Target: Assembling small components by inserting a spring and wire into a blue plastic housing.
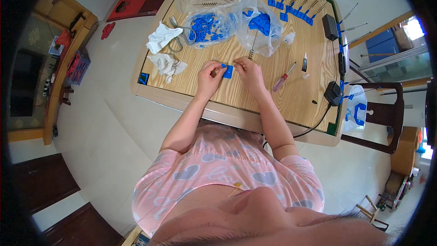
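Pink cloth with grey hearts fills the lower middle of the frame, and from it two bare forearms run up to the worktop (pixel 291 102). At centre frame the left hand (pixel 210 74) and the right hand (pixel 248 70) meet over a small blue plastic piece (pixel 228 71) that lies on the wood between them. Both hands have their fingers curled in and pinched at the piece, the left at its left edge, the right at its upper right.

A thin wire brush (pixel 251 51) runs up from the right fingertips towards the clear bag of blue parts (pixel 214 26). It looks slight enough to bend or slip out of the pinch if pushed off line, and the little piece could skid across the smooth wood.

A red-handled screwdriver (pixel 284 78) lies just right of the right hand, near enough to be knocked by the wrist.

Whether the brush tip sits inside the piece cannot be made out; the fingers cover the joint. The bag's contents blur together.
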Demonstrator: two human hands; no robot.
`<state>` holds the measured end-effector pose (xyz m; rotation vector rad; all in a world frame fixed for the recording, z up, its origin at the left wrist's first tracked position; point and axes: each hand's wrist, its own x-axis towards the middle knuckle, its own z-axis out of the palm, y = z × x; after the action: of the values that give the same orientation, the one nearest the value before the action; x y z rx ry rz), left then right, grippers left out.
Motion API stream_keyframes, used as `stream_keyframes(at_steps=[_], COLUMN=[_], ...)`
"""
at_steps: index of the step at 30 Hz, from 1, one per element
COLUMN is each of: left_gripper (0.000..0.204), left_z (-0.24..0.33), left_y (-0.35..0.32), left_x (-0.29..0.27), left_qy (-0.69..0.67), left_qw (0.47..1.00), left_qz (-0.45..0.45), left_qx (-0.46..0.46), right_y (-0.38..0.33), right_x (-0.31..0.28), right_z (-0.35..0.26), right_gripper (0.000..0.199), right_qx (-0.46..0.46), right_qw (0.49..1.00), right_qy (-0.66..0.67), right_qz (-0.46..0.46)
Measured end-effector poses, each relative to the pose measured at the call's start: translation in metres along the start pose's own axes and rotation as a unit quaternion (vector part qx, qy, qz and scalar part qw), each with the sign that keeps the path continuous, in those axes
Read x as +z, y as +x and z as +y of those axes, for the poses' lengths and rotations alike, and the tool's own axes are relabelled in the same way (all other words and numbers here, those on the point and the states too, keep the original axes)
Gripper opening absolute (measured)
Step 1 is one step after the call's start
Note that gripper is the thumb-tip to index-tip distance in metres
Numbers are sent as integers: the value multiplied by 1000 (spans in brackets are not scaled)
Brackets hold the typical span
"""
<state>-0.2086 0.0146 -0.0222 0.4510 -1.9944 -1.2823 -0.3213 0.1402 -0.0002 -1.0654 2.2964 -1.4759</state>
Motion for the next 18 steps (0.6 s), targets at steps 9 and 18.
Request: stream_keyframes(at_steps=[9,18], left_gripper=[13,14], left_z=[8,5], left_y=[1,-2], left_x=[2,4], left_qy=[58,113], left_qw=[998,990], left_qz=[-12,-39], left_qx=[15,73], right_y=[-1,9], right_x=[-3,-13], right_z=[-4,12], right_gripper=[18,33], right_qx=[-27,198], right_qw=[998,814], right_qy=[41,546], right_qz=[34,-12])
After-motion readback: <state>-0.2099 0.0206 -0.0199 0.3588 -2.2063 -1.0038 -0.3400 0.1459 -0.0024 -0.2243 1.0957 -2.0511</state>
